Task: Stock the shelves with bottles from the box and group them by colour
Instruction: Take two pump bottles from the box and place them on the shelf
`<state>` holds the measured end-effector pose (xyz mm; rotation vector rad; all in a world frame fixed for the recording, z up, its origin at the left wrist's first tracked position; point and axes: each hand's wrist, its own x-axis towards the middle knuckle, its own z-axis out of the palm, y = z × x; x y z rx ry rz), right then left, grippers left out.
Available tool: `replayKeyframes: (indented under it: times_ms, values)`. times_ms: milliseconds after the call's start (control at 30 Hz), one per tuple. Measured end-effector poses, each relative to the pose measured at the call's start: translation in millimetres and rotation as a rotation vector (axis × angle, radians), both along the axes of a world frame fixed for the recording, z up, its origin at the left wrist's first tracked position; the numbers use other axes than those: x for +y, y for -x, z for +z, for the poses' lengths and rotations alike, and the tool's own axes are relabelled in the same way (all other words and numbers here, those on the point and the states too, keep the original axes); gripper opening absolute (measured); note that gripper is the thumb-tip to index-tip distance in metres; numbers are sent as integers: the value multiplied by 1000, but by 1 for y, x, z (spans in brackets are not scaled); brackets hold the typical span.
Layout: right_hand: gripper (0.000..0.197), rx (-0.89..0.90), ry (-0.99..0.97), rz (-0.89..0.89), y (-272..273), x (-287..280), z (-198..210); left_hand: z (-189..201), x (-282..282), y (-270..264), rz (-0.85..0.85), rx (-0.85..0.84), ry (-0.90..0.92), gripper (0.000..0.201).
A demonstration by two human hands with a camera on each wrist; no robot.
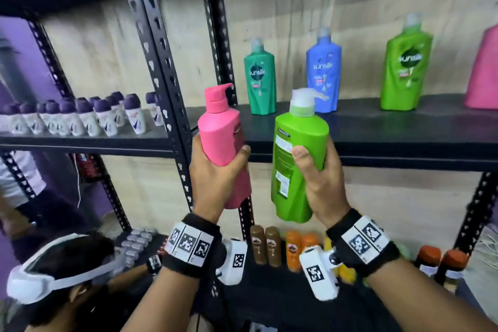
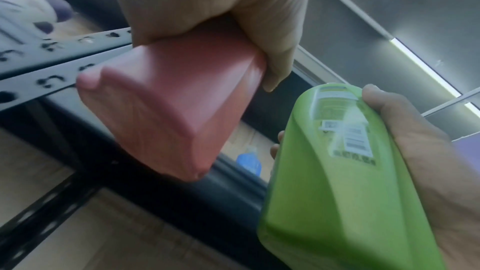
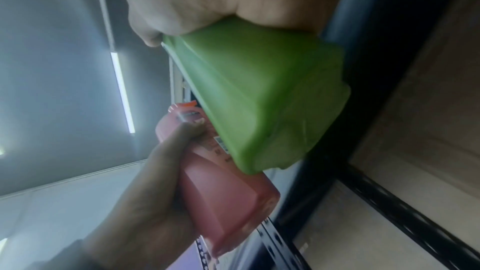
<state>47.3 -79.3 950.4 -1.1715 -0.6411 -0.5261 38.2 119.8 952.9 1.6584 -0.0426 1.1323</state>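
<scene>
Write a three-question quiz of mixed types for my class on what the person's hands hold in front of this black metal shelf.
1. True or false: the left hand grips the pink plastic pump bottle.
2. Which bottle does the right hand hold? A) blue B) lime-green plastic pump bottle C) brown
3. Fill in: going by colour, the held green bottle belongs beside the lime-green Sunsilk bottle standing on the ____ shelf, to the right of the blue Sunsilk bottle.

Key: 1 true; 2 B; 3 black
</scene>
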Motion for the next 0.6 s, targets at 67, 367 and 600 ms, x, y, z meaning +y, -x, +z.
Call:
replayKeyframes:
  times_ms: [67, 367, 600]
  values:
    - [53, -33, 0, 36, -3, -1, 28, 26, 4, -5, -8, -43, 8, 59]
    - [46, -153, 19, -43, -13, 11, 119, 100, 8, -28, 34, -88, -22, 65]
    - [57, -147, 110, -118, -41, 22, 122, 99, 6, -49, 46, -65, -52, 60]
